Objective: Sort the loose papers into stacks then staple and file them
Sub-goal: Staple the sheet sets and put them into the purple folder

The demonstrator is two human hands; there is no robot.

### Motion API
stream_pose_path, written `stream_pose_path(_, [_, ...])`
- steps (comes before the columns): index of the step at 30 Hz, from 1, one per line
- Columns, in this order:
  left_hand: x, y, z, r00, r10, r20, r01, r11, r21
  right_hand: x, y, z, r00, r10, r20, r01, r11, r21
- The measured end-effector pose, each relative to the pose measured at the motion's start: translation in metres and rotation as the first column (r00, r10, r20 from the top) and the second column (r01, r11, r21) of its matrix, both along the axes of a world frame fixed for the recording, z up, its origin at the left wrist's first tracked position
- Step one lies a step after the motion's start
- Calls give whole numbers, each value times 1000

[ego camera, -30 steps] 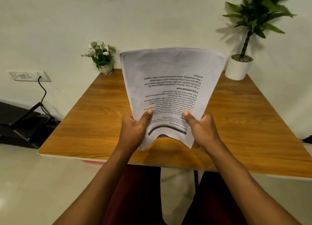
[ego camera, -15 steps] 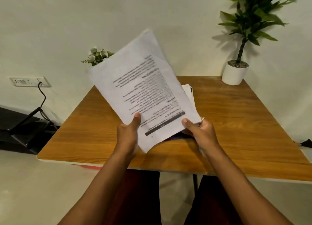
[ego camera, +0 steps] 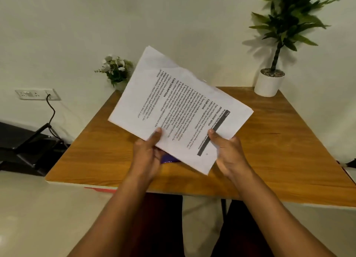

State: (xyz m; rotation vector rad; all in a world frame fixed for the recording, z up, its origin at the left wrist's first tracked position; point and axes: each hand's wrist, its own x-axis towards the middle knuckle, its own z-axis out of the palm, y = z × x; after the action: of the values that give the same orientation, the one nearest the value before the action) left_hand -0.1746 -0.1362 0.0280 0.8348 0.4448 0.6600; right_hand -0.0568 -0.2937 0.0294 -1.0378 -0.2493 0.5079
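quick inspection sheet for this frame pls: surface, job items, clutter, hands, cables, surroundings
Surface: wooden table, bare wood across most of the top.
Job's things: papers, printed, held tilted above the table; a purple object shows under them, too hidden to identify. No stapler or file seen.
Clutter: small flower pot at the far left corner, potted plant at the far right corner.
Grippers: left hand has a grip on the papers' near-left edge, thumb on top; right hand grips the near-right edge.
Cables: black cable plugged into a wall socket, running down to dark equipment on the floor.
Surroundings: plain wall, pale floor.
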Motion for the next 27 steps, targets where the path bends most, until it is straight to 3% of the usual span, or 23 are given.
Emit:
stream_pose_path(2, [-13, 37, 6, 1000, 11, -18, -9, 996, 83, 11, -13, 1, 999, -5, 43, 7, 999, -46])
stream_pose_path(4, [-25, 69, 14, 989, 25, -145, 13, 966, 258, 21, -25, 1, 997, -16, 78, 24, 994, -104])
stream_pose_path(6, [-33, 87, 25, 966, 17, -259, 94, 908, 409, 29, -32, 0, 992, -18, 123, 38, 986, -162])
stream_pose_path(9, [-34, 95, 37, 936, -54, -349, 235, 832, 502, 35, -35, 0, 977, -6, 213, 63, 963, -261])
stream_pose_path(13, [-25, 92, 33, 908, -116, -402, 333, 780, 529, 34, -31, 1, 938, 59, 341, 87, 914, -395])
stream_pose_path(17, [-25, 84, 26, 958, -67, -280, 204, 845, 494, 31, -27, 10, 915, 63, 398, 112, 908, -403])
stream_pose_path(23, [-37, 78, 29, 983, 52, -178, 58, 825, 562, 24, -28, 9, 903, 52, 426, 111, 930, -350])
stream_pose_path(27, [-49, 71, -2, 955, 6, -297, 152, 849, 507, 12, -28, -20, 929, 80, 362, 81, 908, -410])
